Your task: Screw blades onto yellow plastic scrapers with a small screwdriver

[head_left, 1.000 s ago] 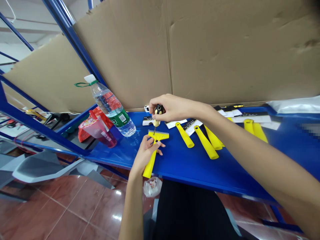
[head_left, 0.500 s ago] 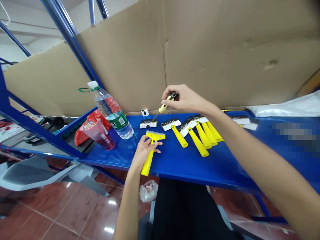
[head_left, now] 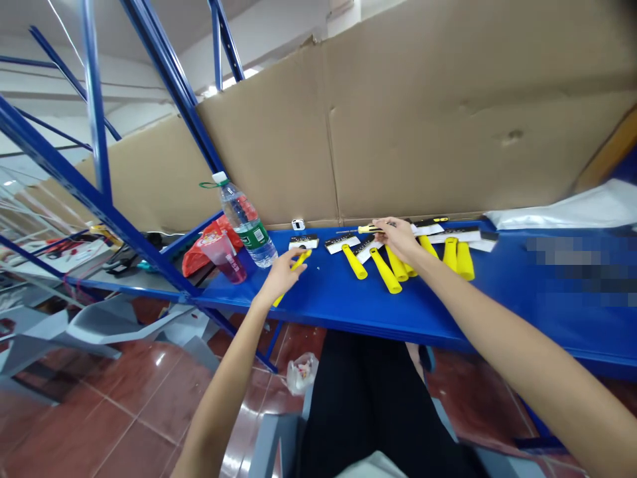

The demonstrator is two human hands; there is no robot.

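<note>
My left hand (head_left: 283, 277) is closed around a yellow scraper (head_left: 300, 259), seen nearly edge-on above the blue table. Just behind it lies a black-and-white card (head_left: 303, 243). My right hand (head_left: 397, 238) grips a screwdriver (head_left: 368, 229) with a yellow and black handle; its shaft points left, low over the tabletop. Around and beneath that hand lie several more yellow scrapers (head_left: 383, 271), their heads covered by black-and-white cards. Part of this row is hidden by my right hand and forearm.
Left of my left hand stand a clear water bottle (head_left: 251, 229) and a reddish cup (head_left: 226, 257), with a red plastic bag (head_left: 194, 257) behind. A small white device (head_left: 298, 225) sits at the cardboard wall (head_left: 269, 133). A yellow-black tool (head_left: 440, 220) and white sheeting (head_left: 562, 209) lie at the back right.
My right hand has moved right and down with the screwdriver, which has swung from steeply slanted to nearly level. The scraper in my left hand has turned edge-on. The view has shifted.
</note>
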